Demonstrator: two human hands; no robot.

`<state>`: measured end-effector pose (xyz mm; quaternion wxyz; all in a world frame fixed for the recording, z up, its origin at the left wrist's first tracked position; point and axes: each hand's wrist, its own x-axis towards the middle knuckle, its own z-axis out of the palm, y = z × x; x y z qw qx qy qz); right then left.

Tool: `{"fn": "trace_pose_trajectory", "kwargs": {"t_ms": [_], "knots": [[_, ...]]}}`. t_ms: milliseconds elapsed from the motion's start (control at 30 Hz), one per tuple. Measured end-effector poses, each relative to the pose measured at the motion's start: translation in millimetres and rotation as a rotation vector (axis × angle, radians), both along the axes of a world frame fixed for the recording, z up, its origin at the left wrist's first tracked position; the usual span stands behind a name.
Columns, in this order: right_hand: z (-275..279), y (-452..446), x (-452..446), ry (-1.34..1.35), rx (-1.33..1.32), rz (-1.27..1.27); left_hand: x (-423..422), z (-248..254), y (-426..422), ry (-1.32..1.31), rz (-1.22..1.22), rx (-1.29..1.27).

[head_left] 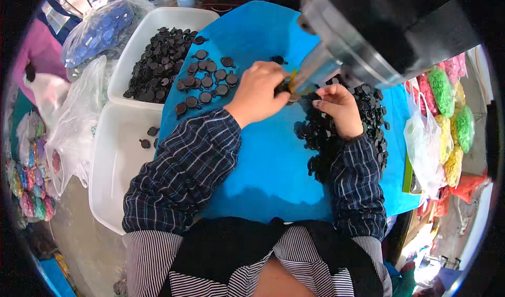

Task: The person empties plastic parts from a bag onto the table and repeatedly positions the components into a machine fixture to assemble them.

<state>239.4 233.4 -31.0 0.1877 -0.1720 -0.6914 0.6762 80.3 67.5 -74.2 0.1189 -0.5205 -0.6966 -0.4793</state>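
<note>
At the tip of a metal machine head [336, 49], my left hand [260, 93] is closed round a small black piece [282, 88]. My right hand [338, 107] is just right of the tip, thumb and fingers pinched together by a dark piece that is partly hidden. Under and around the right hand lies a big pile of black round pieces [321, 139] on the blue table [263, 176]. Left of my left hand, several black round pieces with small tabs [208, 81] lie spread on the table.
A white bin [117, 81] full of black pieces stands at the upper left. Below it, another white bin [100, 165] holds a few. Plastic bags [76, 123] hang or lie at the left, and a white bag [425, 144] with colourful packets [442, 94] is at the right.
</note>
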Motion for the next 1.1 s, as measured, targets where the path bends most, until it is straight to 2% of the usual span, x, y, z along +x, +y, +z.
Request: {"fn": "trace_pose_trajectory", "kwargs": {"t_ms": [67, 167, 267, 300, 400, 433, 533, 567, 667, 700, 800, 867, 933, 967, 1100], "knots": [[-17, -1, -11, 0.065, 0.045, 0.043, 1, 1, 0, 0.072, -0.011, -0.016], [-30, -2, -23, 0.186, 0.136, 0.131, -7, 6, -3, -0.111, 0.135, -0.054], [-33, -6, -26, -0.057, 0.43, -0.057, -7, 7, -8, -0.094, 0.126, -0.042], [-24, -8, -21, -0.063, 0.428, -0.054, -6, 6, -10, -0.091, 0.122, -0.034], [21, -10, 5, 0.046, 1.159, 0.261, -6, 7, -6, -0.082, 0.14, -0.01], [22, -12, 7, 0.045, 1.157, 0.264, -5, 7, -6, -0.078, 0.149, -0.003], [24, -14, 12, -0.274, 1.081, 0.529, -5, 6, -8, -0.076, 0.098, 0.016], [24, -13, 11, -0.27, 1.084, 0.528, -6, 6, -8, -0.072, 0.078, 0.026], [17, -9, 6, -0.257, 0.749, 0.294, -7, 4, -9, -0.07, 0.017, 0.019], [14, -8, 5, -0.256, 0.751, 0.29, -6, 4, -8, -0.072, -0.019, 0.018], [4, -6, 1, -0.169, 0.579, -0.032, 3, 4, -1, 0.02, -0.038, 0.02], [-1, -18, -11, -0.134, 0.648, -0.073, 3, 5, -1, 0.066, -0.042, 0.019], [-8, -28, -24, -0.058, 0.781, -0.153, -1, 4, -3, -0.038, 0.088, -0.014], [-9, -28, -25, -0.058, 0.779, -0.149, -3, 4, -5, -0.092, 0.153, -0.03], [-8, -23, -19, -0.039, 0.743, -0.062, -5, 4, -10, -0.059, 0.13, -0.013]]}}
